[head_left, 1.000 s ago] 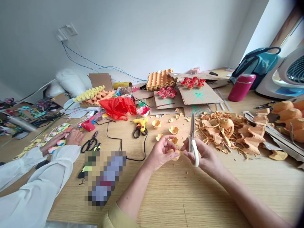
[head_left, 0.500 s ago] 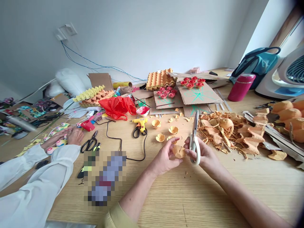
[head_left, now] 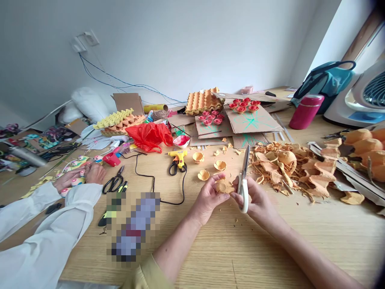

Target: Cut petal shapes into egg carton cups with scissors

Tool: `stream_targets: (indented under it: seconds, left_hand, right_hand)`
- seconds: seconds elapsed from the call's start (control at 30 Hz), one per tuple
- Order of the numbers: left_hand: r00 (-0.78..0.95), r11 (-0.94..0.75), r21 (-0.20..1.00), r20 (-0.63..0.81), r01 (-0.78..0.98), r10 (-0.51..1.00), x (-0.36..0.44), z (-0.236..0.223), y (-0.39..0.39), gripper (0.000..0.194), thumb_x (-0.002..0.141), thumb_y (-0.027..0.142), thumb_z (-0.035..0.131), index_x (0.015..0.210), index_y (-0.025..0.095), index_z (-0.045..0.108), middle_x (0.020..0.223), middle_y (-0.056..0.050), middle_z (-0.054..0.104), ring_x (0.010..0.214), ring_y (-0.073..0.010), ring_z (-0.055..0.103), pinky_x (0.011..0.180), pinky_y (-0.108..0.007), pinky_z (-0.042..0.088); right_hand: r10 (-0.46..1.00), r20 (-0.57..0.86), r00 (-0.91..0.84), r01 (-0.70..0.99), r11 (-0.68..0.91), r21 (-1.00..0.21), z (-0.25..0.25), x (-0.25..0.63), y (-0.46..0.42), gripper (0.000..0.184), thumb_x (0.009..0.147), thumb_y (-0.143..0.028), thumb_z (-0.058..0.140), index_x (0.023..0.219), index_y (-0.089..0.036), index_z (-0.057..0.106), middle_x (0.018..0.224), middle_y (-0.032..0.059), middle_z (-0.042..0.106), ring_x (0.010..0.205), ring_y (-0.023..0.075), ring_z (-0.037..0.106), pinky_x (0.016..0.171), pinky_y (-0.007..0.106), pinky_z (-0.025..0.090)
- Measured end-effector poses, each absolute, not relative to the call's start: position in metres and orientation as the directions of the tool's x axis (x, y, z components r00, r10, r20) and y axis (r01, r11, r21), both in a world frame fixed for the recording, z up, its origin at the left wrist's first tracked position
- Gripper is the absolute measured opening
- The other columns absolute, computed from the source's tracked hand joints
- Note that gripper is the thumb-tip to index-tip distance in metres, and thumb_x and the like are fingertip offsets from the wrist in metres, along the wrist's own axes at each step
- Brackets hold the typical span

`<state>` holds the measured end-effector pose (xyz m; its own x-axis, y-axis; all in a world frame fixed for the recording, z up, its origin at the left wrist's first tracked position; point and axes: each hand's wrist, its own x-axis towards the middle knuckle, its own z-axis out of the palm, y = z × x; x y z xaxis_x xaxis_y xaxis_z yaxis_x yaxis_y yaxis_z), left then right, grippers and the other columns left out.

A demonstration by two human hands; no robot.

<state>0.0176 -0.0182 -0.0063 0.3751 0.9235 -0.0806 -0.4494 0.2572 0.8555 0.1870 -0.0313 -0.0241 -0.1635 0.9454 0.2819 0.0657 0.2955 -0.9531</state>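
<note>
My left hand [head_left: 207, 197] grips an orange egg-carton cup [head_left: 224, 186] with a scalloped edge, its base turned toward me. White-handled scissors [head_left: 244, 180] rest in my right hand [head_left: 259, 202], blades pointing up and away from the cup. My right fingertips reach the cup's right edge; whether they pinch it I cannot tell. Just beyond my hands stand cut flower-shaped cups: a petal cup [head_left: 203, 175], another cup [head_left: 220, 165] and a nested one [head_left: 198, 157]. Torn carton scraps [head_left: 279, 164] heap up right of the scissors.
A yellow glue gun [head_left: 178, 156] with a black cord lies beyond my left hand. Black scissors [head_left: 113, 182] are further left, near a co-worker's hands [head_left: 94, 173]. Red paper flowers [head_left: 210, 117] sit on cardboard at the back. A pink bottle [head_left: 306, 111] stands at right.
The cup has turned in my left hand and shifted slightly left. My right hand and the scissors have moved a little left and lower.
</note>
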Motion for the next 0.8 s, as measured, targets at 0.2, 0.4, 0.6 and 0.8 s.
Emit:
stream_targets:
  seconds: [0.2, 0.4, 0.6, 0.8]
  left_hand:
    - [0.273, 0.166, 0.873, -0.040, -0.458, 0.961, 0.018, -0.006, -0.018, 0.057, 0.066, 0.020, 0.083, 0.118, 0.021, 0.059, 0.106, -0.003, 0.068, 0.098, -0.0163, 0.062, 0.090, -0.029, 0.044]
    - [0.133, 0.079, 0.831, -0.005, -0.551, 0.991, 0.005, 0.005, -0.009, 0.058, 0.066, 0.019, 0.082, 0.118, 0.022, 0.058, 0.104, -0.002, 0.068, 0.099, -0.0167, 0.064, 0.090, -0.030, 0.047]
    - [0.146, 0.055, 0.760, 0.052, -0.647, 0.988, -0.001, 0.006, -0.008, 0.055, 0.070, 0.019, 0.079, 0.121, 0.024, 0.057, 0.101, 0.000, 0.067, 0.097, -0.0143, 0.066, 0.094, -0.030, 0.049]
    - [0.263, 0.170, 0.776, -0.006, -0.607, 0.965, 0.003, 0.005, -0.013, 0.057, 0.071, 0.019, 0.078, 0.122, 0.026, 0.055, 0.111, -0.002, 0.067, 0.095, -0.0170, 0.069, 0.092, -0.034, 0.051]
  right_hand:
    - [0.947, 0.249, -0.203, 0.052, 0.264, -0.963, -0.015, 0.188, -0.033, 0.026, 0.085, -0.038, 0.070, 0.098, -0.024, 0.053, 0.094, 0.0010, 0.056, 0.085, 0.0177, 0.053, 0.075, 0.029, 0.045]
    - [0.877, 0.041, -0.479, -0.157, -0.040, -0.987, -0.007, 0.190, -0.034, 0.039, 0.090, -0.058, 0.056, 0.083, -0.020, 0.053, 0.060, -0.0037, 0.050, 0.051, 0.0098, 0.042, 0.048, 0.023, 0.032]
    - [0.768, -0.001, -0.640, -0.259, -0.217, -0.941, -0.016, 0.187, -0.034, 0.050, 0.089, -0.067, 0.050, 0.084, -0.018, 0.058, 0.050, -0.0040, 0.049, 0.039, 0.0077, 0.037, 0.040, 0.022, 0.026]
    - [0.772, 0.009, -0.635, -0.258, -0.201, -0.945, -0.012, 0.188, -0.034, 0.051, 0.088, -0.068, 0.049, 0.085, -0.017, 0.058, 0.051, -0.0038, 0.050, 0.040, 0.0081, 0.039, 0.041, 0.022, 0.029]
